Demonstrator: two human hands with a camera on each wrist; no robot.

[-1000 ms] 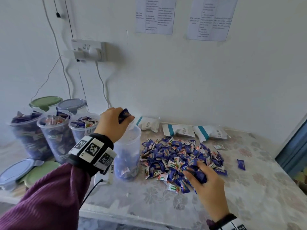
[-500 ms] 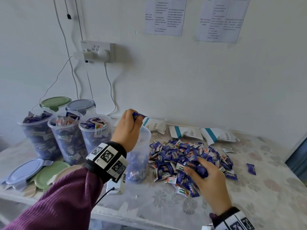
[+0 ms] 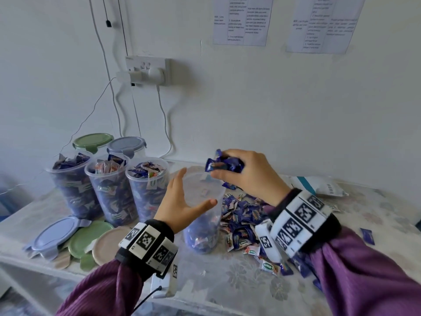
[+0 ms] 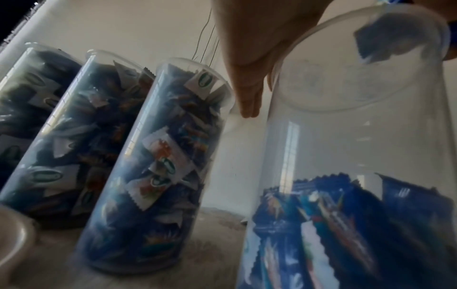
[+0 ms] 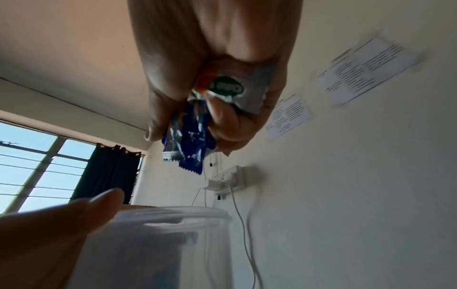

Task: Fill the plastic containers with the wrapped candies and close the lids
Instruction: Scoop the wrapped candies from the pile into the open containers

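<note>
a: where's the right hand?
b: above the open tub, fingers curled tight round a bunch of candies, mostly blue wrappers. from the right wrist view one wrapper with a green oval logo sits in the palm and blue ones hang below the fingertips.
a: and the left hand?
b: beside the tub on its left, fingers straight and spread, thumb across the tub's front wall. it holds nothing; i cannot tell whether the fingers touch the rim.
a: how full is the tub?
b: only the bottom part, blue wrappers there. one candy is seen through the wall near the rim in the left wrist view.
a: the rest?
b: the pile lies on the table just right of the tub. three full tubs stand to its left without lids, two lidded ones behind them. loose lids lie in front, near the table's edge.
</note>
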